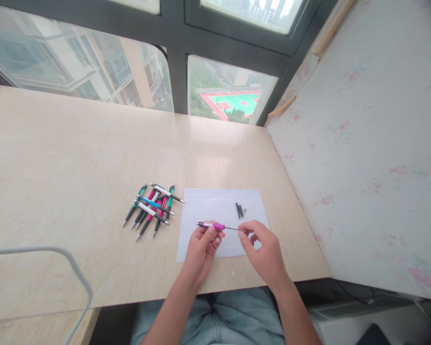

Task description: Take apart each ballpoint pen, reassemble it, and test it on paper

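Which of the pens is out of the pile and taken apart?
The magenta pen in the left hand, its bare refill pinched by the right hand over the paper. The others lie untouched in the pile.

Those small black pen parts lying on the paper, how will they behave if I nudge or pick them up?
The black pen parts look round and tiny, so probably light and apt to roll on the smooth paper. Beside them a speck-sized piece could easily scatter.
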`<act>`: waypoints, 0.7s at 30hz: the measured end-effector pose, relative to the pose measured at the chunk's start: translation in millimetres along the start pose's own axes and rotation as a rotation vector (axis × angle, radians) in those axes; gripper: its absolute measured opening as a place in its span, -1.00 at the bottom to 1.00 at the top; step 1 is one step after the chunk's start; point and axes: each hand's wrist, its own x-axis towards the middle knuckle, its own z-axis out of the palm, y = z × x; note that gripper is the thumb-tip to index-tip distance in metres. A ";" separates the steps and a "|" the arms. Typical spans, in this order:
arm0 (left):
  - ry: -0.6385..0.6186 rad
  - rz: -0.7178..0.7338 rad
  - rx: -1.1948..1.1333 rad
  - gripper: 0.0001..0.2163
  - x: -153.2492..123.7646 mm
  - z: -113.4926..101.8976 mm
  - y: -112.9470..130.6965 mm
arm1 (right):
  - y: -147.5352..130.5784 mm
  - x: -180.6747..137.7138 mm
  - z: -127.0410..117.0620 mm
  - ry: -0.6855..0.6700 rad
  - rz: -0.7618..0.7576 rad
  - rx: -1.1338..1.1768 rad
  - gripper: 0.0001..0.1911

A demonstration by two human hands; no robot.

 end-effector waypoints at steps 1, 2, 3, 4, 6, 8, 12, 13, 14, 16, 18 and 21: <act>0.002 -0.003 -0.007 -0.79 0.0 -0.2 -0.1 | 1.4 -1.2 -0.9 -0.014 0.004 0.013 -0.81; 0.005 -0.005 -0.016 -0.79 -0.1 -0.2 -0.1 | 3.5 -2.3 -1.8 -0.026 0.013 0.021 -0.76; 0.008 -0.006 -0.026 -0.79 -0.3 0.0 0.0 | 6.5 -3.2 -2.4 -0.031 0.027 0.018 -0.72; 0.013 -0.008 -0.034 -0.78 -0.4 0.3 0.2 | 10.5 -3.6 -2.5 -0.023 0.043 -0.003 -0.71; 0.023 -0.009 -0.046 -0.78 -0.5 1.0 0.7 | 20.8 -2.4 -0.2 0.026 0.068 -0.111 -0.76; 0.027 -0.010 -0.048 -0.77 -0.3 1.2 1.0 | 32.9 1.6 6.1 0.102 0.062 -0.295 -0.80; 0.025 -0.008 -0.050 -0.77 1.2 -0.6 0.2 | 53.8 13.3 26.4 0.181 0.057 -0.537 -0.75; 0.025 -0.010 -0.049 -0.77 1.5 -1.2 -0.1 | 57.2 15.7 31.3 0.188 0.067 -0.566 -0.74; 0.026 -0.015 -0.047 -0.77 1.6 -1.6 -0.3 | 59.6 17.7 35.5 0.195 0.080 -0.585 -0.73; 0.026 -0.024 -0.042 -0.77 1.6 -1.8 -0.6 | 62.3 20.0 41.4 0.201 0.108 -0.607 -0.72; 0.029 -0.028 -0.038 -0.76 1.3 -1.2 -0.7 | 62.9 20.7 44.0 0.208 0.128 -0.616 -0.72; 0.034 -0.028 -0.034 -0.76 0.8 -0.1 -0.5 | 61.7 20.9 44.5 0.207 0.150 -0.623 -0.76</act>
